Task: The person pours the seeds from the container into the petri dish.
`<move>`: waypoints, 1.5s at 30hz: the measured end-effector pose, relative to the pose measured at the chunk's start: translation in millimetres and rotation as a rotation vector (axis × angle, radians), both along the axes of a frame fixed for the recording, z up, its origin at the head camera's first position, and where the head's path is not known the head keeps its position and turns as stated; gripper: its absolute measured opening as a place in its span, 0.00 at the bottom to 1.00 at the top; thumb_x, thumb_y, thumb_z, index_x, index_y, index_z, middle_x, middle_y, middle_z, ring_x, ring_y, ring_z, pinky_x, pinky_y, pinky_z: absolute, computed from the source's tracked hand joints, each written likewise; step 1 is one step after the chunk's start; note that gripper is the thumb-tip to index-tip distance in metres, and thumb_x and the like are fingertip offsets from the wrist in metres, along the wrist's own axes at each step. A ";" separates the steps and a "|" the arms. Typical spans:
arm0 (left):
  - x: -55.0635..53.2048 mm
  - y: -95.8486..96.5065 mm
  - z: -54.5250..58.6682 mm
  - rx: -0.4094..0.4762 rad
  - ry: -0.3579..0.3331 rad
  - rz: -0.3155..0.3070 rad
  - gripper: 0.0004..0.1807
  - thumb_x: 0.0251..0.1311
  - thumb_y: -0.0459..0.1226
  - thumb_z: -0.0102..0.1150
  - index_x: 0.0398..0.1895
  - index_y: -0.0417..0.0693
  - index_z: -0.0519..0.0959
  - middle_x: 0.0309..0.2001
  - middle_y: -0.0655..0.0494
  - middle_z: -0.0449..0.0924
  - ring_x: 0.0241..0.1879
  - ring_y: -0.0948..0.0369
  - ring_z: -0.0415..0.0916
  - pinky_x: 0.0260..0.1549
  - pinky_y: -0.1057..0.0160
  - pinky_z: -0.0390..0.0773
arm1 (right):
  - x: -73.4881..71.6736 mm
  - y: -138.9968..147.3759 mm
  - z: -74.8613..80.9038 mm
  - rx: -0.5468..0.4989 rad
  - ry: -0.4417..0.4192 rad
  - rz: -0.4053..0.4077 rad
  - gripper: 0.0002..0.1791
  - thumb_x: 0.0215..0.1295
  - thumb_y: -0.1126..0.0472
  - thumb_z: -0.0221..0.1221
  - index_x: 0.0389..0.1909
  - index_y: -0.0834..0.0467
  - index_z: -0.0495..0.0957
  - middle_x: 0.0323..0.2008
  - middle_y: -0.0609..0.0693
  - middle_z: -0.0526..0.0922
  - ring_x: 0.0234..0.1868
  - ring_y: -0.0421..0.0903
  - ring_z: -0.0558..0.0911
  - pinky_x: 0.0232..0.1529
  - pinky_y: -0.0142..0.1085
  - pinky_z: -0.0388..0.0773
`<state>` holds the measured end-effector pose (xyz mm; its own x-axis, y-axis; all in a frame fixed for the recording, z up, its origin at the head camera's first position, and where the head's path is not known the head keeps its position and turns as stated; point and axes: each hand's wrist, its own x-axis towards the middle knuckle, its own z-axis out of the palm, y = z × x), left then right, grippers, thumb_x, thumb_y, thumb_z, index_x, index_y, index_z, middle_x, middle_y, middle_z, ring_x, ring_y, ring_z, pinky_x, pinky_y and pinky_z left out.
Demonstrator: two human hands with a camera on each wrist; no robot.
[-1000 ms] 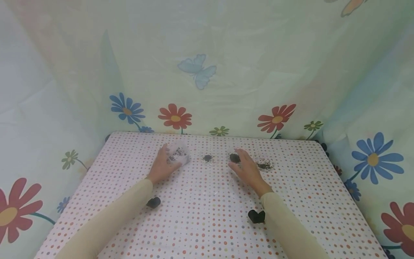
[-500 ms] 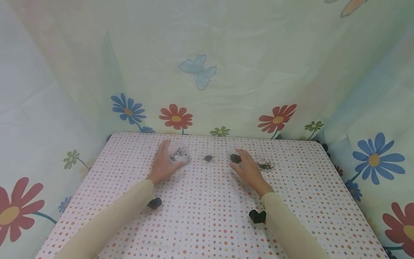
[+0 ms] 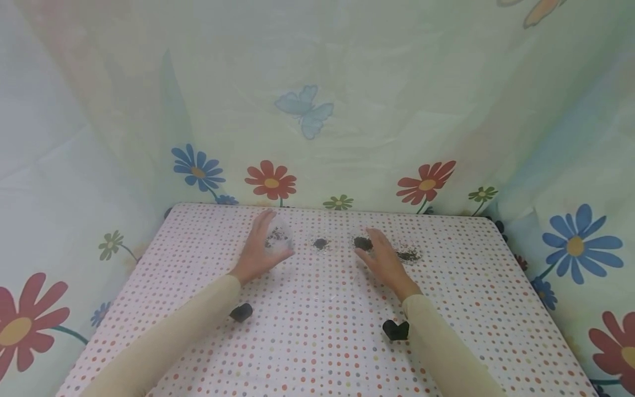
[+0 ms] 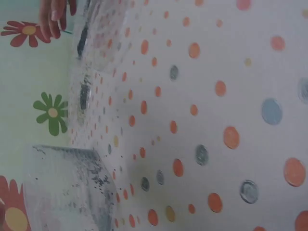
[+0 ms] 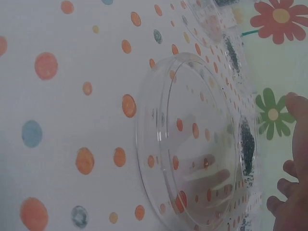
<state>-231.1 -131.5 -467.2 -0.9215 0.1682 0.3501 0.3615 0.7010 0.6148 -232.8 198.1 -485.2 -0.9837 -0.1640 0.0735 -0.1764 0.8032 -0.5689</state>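
My left hand (image 3: 258, 247) is around the near-left side of a clear plastic container (image 4: 67, 192) with dark bits on its walls. Its thumb and fingers are spread; whether they touch the container is unclear. Over on the right, my right hand (image 3: 386, 262) hovers, fingers loosely bent, by a clear dish with a dark granular heap (image 3: 362, 243). In the right wrist view that hand's fingers (image 5: 288, 190) hold nothing. A smaller dark heap (image 3: 320, 243) lies between the hands. Another dark scattered pile (image 3: 408, 255) is just right of my right hand.
A round clear lid or shallow dish (image 5: 163, 139) lies on the dotted tabletop (image 3: 297, 342) before the right hand. Black angular pieces (image 3: 241, 312) show beside both forearms. A flower-printed curtain (image 3: 317, 160) stands behind the table's far edge.
My left hand has slid slightly right and farther around the left container, its fingers reaching away from me. The right hand stays almost still.
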 end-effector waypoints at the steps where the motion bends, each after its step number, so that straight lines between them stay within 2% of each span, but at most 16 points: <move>1: 0.2 1.0 1.5 0.007 0.004 -0.014 0.55 0.46 0.50 0.73 0.76 0.61 0.49 0.78 0.56 0.45 0.77 0.53 0.45 0.69 0.41 0.60 | -0.3 1.0 -0.1 -0.006 -0.001 0.001 0.40 0.70 0.44 0.52 0.75 0.58 0.50 0.75 0.61 0.51 0.74 0.62 0.54 0.71 0.61 0.56; 5: 1.1 4.8 5.8 0.028 -0.004 -0.079 0.55 0.46 0.50 0.74 0.76 0.62 0.50 0.77 0.56 0.46 0.76 0.54 0.48 0.68 0.43 0.65 | -0.8 4.1 -1.2 -0.032 -0.012 -0.002 0.40 0.70 0.43 0.52 0.75 0.57 0.50 0.75 0.61 0.50 0.75 0.62 0.53 0.70 0.62 0.56; 11: 3.5 9.8 9.3 0.022 -0.018 -0.159 0.51 0.49 0.49 0.72 0.74 0.63 0.53 0.74 0.57 0.56 0.66 0.56 0.66 0.62 0.47 0.73 | -0.1 5.8 -2.1 -0.028 -0.040 -0.025 0.41 0.69 0.41 0.52 0.76 0.55 0.48 0.76 0.60 0.48 0.76 0.61 0.51 0.71 0.62 0.56; 16: 6.8 13.6 13.0 0.043 -0.080 -0.210 0.49 0.49 0.47 0.73 0.73 0.66 0.54 0.70 0.58 0.61 0.63 0.54 0.70 0.57 0.47 0.77 | 0.0 7.6 -3.2 -0.019 -0.053 -0.036 0.42 0.69 0.40 0.51 0.76 0.54 0.47 0.76 0.60 0.48 0.76 0.61 0.51 0.71 0.62 0.56; 22: 8.6 17.5 15.9 0.046 -0.157 -0.278 0.47 0.50 0.49 0.72 0.72 0.67 0.57 0.69 0.60 0.63 0.63 0.51 0.70 0.58 0.45 0.77 | -1.0 10.0 -4.2 -0.007 -0.051 -0.029 0.41 0.70 0.40 0.50 0.76 0.54 0.47 0.76 0.60 0.48 0.75 0.62 0.52 0.71 0.62 0.56; 26: 8.9 19.1 14.7 0.044 -0.194 -0.318 0.47 0.49 0.52 0.71 0.72 0.70 0.57 0.69 0.62 0.64 0.63 0.50 0.71 0.58 0.44 0.76 | -2.4 10.9 -4.1 0.005 -0.046 -0.035 0.40 0.71 0.43 0.51 0.76 0.56 0.48 0.76 0.61 0.48 0.75 0.62 0.52 0.71 0.62 0.56; 32: 7.9 21.8 11.1 0.030 -0.230 -0.399 0.47 0.49 0.55 0.70 0.72 0.67 0.58 0.68 0.62 0.65 0.63 0.49 0.70 0.59 0.44 0.75 | -5.1 12.9 -3.9 0.035 -0.046 -0.039 0.40 0.71 0.44 0.51 0.75 0.57 0.48 0.75 0.61 0.50 0.75 0.62 0.53 0.72 0.61 0.54; 37: 7.4 26.2 10.1 -0.013 -0.279 -0.457 0.45 0.50 0.52 0.71 0.71 0.73 0.58 0.71 0.63 0.63 0.66 0.52 0.68 0.61 0.48 0.75 | -6.4 16.0 -4.0 0.034 -0.035 -0.046 0.39 0.70 0.45 0.52 0.74 0.58 0.51 0.74 0.61 0.52 0.74 0.63 0.54 0.71 0.61 0.56; 43: 9.1 31.8 12.6 -0.085 -0.384 -0.504 0.48 0.49 0.54 0.71 0.73 0.71 0.56 0.74 0.68 0.56 0.70 0.57 0.61 0.66 0.49 0.69 | -6.1 16.9 -3.5 0.049 -0.027 -0.059 0.39 0.70 0.45 0.53 0.74 0.59 0.52 0.74 0.63 0.53 0.73 0.64 0.55 0.70 0.62 0.56; 45: 9.0 32.7 12.4 -0.125 -0.409 -0.519 0.48 0.49 0.55 0.70 0.73 0.71 0.56 0.75 0.67 0.55 0.73 0.56 0.57 0.68 0.46 0.64 | -6.9 17.7 -4.9 0.057 -0.023 -0.059 0.39 0.70 0.45 0.53 0.74 0.59 0.52 0.74 0.62 0.53 0.73 0.64 0.55 0.70 0.62 0.57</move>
<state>-222.1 -98.8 -454.9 -0.7647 0.6415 -0.0609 0.4257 0.5739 0.6995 -239.6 215.9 -490.1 -0.9931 -0.1089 0.0434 -0.1154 0.8428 -0.5256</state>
